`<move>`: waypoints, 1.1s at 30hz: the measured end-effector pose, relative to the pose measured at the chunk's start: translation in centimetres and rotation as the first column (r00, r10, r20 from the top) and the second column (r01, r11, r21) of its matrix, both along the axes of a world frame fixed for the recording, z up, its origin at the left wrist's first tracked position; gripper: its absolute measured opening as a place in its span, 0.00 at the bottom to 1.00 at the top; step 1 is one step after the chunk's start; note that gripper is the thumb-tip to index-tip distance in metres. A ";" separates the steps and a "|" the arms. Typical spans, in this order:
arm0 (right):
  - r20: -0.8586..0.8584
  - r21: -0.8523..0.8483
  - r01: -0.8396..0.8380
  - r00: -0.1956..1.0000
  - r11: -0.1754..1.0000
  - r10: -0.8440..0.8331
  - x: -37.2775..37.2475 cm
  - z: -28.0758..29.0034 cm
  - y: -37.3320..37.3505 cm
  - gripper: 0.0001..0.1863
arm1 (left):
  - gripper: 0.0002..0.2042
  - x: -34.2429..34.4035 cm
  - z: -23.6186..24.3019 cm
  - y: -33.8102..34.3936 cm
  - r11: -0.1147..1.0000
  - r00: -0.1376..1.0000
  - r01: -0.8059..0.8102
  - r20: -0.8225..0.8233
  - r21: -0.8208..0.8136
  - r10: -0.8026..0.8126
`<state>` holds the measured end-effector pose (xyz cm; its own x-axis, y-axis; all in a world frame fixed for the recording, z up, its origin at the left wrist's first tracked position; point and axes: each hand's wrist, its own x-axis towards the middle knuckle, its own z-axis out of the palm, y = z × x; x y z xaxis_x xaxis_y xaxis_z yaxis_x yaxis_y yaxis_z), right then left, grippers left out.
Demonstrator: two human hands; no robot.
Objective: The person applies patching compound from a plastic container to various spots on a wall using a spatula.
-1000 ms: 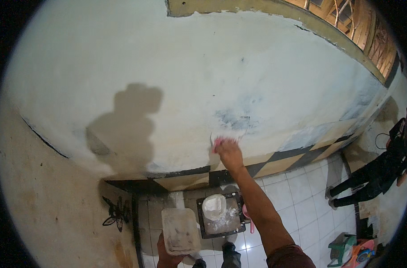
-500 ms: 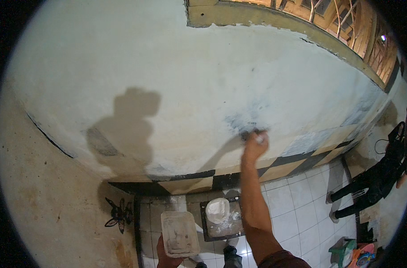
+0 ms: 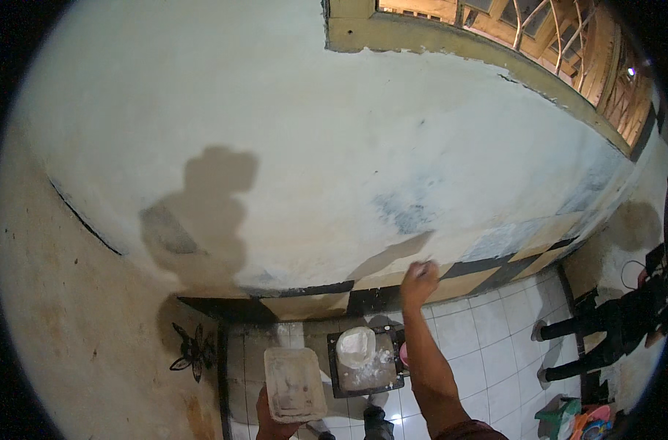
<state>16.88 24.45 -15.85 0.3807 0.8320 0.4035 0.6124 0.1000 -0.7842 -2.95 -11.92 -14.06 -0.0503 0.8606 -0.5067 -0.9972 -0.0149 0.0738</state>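
My left hand (image 3: 269,419) holds a shallow, rectangular, pale plastic tub (image 3: 296,385) from below, at the lower edge of the view. The tub's inside is smeared greyish white. In front of the wall (image 3: 305,161) is my right hand (image 3: 420,282), its fingers closed. What they grip is hidden or too small to name. Just above that hand, a blue-grey patch (image 3: 407,211) with white streaks marks the whitish wall. The right arm's shadow falls on the wall to the left of the hand.
A dark-edged, white-spattered stand (image 3: 374,378) bears a white tub (image 3: 357,347) of white material. Black and tan tiles (image 3: 462,282) edge the wall's foot. A person in dark clothes (image 3: 605,323) stands at right, near colourful items (image 3: 580,418). A window frame (image 3: 451,40) tops the wall.
My right hand has moved down from the blue-grey patch, uncovering it. The left hand and its tub have hardly moved. The head view has shifted slightly.
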 end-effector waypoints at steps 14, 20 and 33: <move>0.745 0.162 -0.879 0.407 0.448 0.529 -12.1 7.3 -6.7 0.12 | 0.28 1.1 1.6 0.1 0.997 0.956 -0.024 -0.295 -0.069 0.003; 0.864 0.302 -0.793 0.462 0.528 0.200 -9.8 12.5 1.9 0.13 | 0.31 1.9 3.0 -0.4 0.996 0.487 0.063 -0.869 -0.069 -0.091; 0.504 0.604 -0.344 0.864 0.719 -0.011 0.4 10.6 3.1 0.06 | 0.29 -0.4 -1.2 -2.2 0.997 0.980 -0.042 -0.196 -0.071 0.027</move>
<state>17.30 27.51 -5.24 -0.1059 0.3137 0.9436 0.7839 0.6102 -0.1149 -3.34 -14.11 -15.23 -0.1832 0.8169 -0.5469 -0.9626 -0.0360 0.2687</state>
